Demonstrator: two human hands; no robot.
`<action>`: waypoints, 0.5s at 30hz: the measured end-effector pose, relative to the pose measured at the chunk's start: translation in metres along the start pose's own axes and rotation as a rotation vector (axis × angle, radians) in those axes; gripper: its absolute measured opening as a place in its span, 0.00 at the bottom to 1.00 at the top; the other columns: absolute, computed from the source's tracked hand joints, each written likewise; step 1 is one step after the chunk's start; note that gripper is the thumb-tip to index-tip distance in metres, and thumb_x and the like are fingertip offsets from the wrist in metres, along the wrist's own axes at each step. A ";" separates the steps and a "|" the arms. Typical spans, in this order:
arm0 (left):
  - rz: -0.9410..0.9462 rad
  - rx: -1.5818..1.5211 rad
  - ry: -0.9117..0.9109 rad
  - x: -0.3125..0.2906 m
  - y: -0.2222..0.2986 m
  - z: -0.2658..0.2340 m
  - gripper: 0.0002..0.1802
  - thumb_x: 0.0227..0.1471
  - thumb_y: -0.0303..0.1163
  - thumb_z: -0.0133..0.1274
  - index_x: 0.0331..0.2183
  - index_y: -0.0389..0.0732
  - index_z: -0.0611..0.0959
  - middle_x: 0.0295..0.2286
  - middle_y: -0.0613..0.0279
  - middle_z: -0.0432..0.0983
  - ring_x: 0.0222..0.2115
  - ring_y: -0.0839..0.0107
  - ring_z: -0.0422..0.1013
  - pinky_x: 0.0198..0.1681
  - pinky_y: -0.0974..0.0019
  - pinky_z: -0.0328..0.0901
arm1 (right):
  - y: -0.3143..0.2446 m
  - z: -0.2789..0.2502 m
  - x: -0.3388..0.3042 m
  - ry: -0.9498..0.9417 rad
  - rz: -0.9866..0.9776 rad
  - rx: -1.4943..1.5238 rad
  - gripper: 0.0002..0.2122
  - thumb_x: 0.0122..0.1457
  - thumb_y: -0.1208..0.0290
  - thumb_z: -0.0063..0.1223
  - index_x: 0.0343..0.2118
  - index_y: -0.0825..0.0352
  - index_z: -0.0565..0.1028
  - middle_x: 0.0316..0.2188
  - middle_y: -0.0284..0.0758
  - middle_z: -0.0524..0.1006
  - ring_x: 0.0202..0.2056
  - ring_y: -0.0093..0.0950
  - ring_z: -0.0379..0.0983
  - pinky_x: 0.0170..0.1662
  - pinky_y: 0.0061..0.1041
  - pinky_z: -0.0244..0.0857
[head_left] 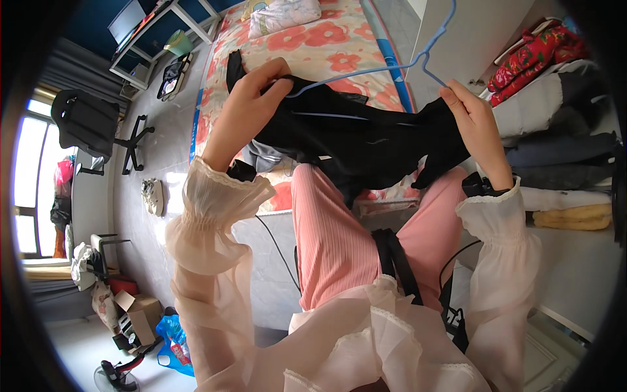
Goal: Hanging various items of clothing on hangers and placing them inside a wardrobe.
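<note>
A black garment [372, 147] hangs stretched between my hands, over my lap and the near end of the bed. A light blue clothes hanger [359, 75] runs across its upper edge, with the hook pointing up and away from me. My left hand [258, 95] is closed around the garment and the hanger's left end, thumb against the cloth. At the other end my right hand [470, 117] pinches the garment next to the hanger's right arm. Part of the hanger's lower bar shows through a gap in the fabric. The kind of garment is hard to make out.
Beneath the garment lies a floral mattress [326, 39]. Folded clothes [555, 157] fill a shelf on the right. To the left are an office chair [88, 124], white shoes [152, 196], a cardboard box [140, 317] and a blue plastic bag [175, 343].
</note>
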State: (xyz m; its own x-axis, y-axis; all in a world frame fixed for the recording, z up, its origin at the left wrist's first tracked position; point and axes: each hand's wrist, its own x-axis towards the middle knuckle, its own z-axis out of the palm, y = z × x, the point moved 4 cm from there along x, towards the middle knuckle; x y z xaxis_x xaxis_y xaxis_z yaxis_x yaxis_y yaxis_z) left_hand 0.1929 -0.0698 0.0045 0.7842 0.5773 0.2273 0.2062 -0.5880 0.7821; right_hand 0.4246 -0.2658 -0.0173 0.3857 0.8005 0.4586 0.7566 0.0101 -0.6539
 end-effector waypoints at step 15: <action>0.407 0.458 0.269 0.016 0.060 -0.029 0.10 0.48 0.33 0.51 0.33 0.39 0.77 0.23 0.54 0.73 0.22 0.60 0.69 0.28 0.70 0.63 | 0.010 -0.058 0.049 -0.162 -0.012 0.225 0.13 0.55 0.64 0.50 0.38 0.69 0.72 0.31 0.26 0.72 0.35 0.16 0.67 0.42 0.13 0.58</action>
State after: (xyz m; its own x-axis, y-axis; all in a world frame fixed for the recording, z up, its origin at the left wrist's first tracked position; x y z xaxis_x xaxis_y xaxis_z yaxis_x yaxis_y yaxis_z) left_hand 0.2005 -0.0797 0.0723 0.6909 0.3450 0.6353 0.1989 -0.9356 0.2917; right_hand 0.4817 -0.2614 0.0342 0.2744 0.8849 0.3765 0.6170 0.1383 -0.7747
